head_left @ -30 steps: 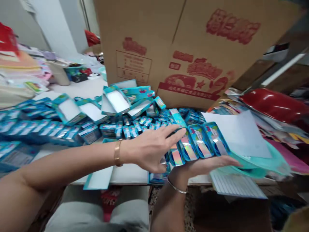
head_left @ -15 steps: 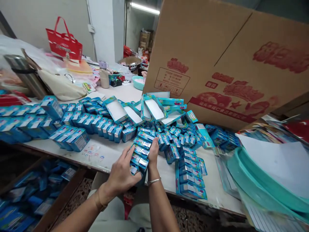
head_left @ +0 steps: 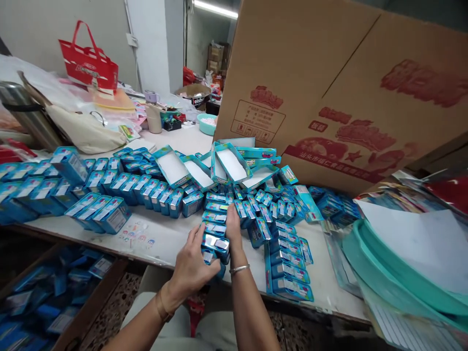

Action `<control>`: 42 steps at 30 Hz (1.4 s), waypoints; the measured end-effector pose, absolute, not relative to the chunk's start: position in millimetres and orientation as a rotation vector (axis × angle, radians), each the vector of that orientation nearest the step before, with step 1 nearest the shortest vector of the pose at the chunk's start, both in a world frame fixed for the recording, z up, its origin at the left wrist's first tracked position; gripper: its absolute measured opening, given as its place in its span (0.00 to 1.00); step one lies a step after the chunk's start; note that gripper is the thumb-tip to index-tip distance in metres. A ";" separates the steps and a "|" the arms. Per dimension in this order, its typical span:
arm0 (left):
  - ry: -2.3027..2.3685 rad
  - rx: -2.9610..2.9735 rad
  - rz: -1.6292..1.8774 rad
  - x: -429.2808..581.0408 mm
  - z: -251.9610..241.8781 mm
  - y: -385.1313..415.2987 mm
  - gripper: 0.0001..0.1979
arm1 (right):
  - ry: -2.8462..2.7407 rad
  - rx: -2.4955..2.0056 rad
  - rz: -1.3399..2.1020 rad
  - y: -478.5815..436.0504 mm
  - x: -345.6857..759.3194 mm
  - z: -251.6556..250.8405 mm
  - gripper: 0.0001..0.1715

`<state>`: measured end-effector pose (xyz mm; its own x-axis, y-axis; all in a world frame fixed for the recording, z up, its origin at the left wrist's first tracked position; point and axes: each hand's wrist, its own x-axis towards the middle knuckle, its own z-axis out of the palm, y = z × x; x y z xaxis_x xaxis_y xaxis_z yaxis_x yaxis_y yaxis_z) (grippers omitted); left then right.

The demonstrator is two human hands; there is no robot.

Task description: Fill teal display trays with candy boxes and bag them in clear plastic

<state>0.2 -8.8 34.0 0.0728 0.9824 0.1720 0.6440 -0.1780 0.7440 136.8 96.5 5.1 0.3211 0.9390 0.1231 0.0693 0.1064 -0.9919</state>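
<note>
Between my palms, at the table's front edge, is a row of small blue boxes standing side by side. My left hand is wrapped round the near left end of this row, thumb across the nearest boxes. My right hand presses along the row's right side, fingers pointing away from me. The nearest boxes sit a little askew from those behind. Just right of my hands, a shallow blue tray holds a row of similar boxes. Beyond my fingertips lie more loose blue boxes.
Open shallow trays are piled behind the boxes, against a large cardboard carton. Long rows of blue boxes run to the left. Teal basins with papers stand at right. A drawer full of blue boxes is open below left.
Both hands have shifted slightly right with the row of boxes. The nearest boxes have turned out of line with the others. The whole view has moved a little.
</note>
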 end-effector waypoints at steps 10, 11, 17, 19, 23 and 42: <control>1.730 1.959 0.738 -3.4 23.6 -5.4 0.47 | -1.036 -1.208 1.023 105.2 119.0 -17.2 0.36; 1.729 1.999 0.648 -1.1 28.9 -3.8 0.48 | -1.022 -1.202 1.018 103.2 120.9 -17.9 0.37; 1.629 2.070 0.670 -3.9 27.5 -12.1 0.53 | -0.931 -1.108 0.967 80.2 129.2 -23.6 0.38; 1.514 1.915 0.833 -14.6 16.0 -14.8 0.59 | -0.881 -1.029 1.031 68.6 129.1 -27.6 0.39; 1.267 1.242 1.218 -33.6 -3.0 9.3 0.46 | -0.733 -0.930 1.051 42.9 120.8 -32.5 0.38; 0.906 0.849 1.121 -1.5 -10.4 73.5 0.39 | -0.868 -1.031 1.083 39.9 121.5 -17.6 0.35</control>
